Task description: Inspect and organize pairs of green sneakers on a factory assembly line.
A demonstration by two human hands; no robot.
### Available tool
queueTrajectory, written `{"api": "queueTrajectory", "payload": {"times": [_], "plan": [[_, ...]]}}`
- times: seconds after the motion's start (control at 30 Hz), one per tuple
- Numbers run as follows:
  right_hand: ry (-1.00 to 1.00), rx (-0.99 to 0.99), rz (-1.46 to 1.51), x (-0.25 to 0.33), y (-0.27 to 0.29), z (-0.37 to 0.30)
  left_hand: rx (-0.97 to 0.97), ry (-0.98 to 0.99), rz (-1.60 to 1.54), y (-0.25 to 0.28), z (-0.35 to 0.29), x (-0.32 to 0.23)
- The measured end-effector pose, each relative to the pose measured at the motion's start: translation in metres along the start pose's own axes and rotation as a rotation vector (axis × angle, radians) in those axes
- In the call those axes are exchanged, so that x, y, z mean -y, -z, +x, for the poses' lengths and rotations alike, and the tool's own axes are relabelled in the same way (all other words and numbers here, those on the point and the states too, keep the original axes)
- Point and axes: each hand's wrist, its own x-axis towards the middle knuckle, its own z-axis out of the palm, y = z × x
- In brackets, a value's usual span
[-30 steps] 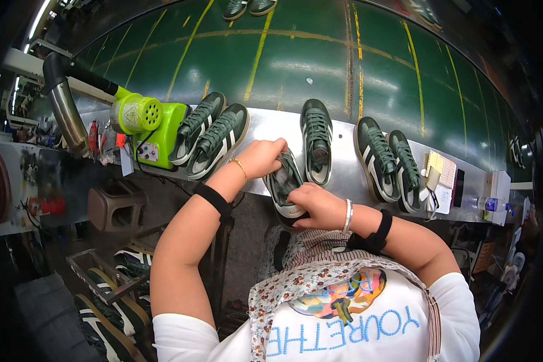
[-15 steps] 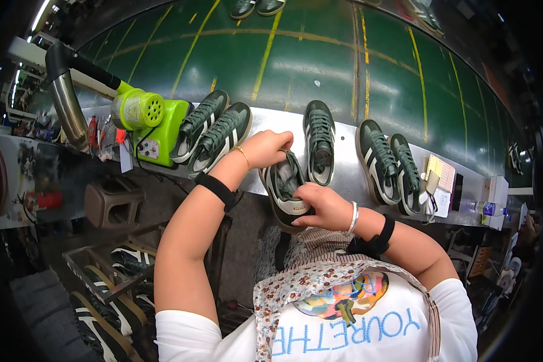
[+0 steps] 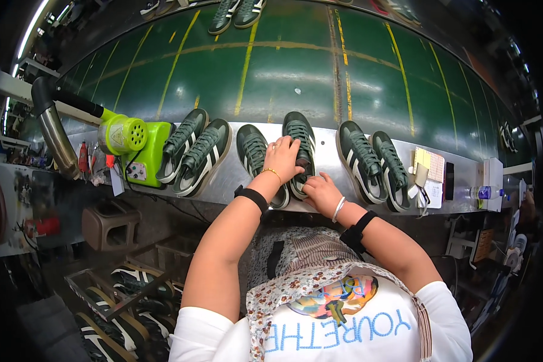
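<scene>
In the middle of the metal ledge, a dark green sneaker with white stripes lies toe away from me. My left hand closes over its laces and opening. At its heel, my right hand grips with the fingertips, partly hiding the heel. Close on the left lies a matching sneaker, its back half covered by my left hand and wrist.
More green sneakers stand on the ledge, a left pair and a right pair. A lime-green blower machine is at far left, a notepad at right. Beyond runs a green conveyor belt carrying shoes. A shoe rack stands low left.
The sneaker I held at the ledge's near edge now lies on the ledge beside its match. Both hands have moved to the right-hand shoe. A pair on the belt shows further into view.
</scene>
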Motion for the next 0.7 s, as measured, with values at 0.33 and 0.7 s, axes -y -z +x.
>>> {"api": "queueTrajectory", "payload": {"times": [0.33, 0.7], "plan": [[0.079, 0.010, 0.396, 0.035, 0.085, -0.019, 0.615, 0.029, -0.537, 0.050, 0.025, -0.002], [-0.089, -0.130, 0.539, 0.048, 0.094, -0.016, 0.623, -0.048, -0.077, 0.052, 0.034, -0.017]]}}
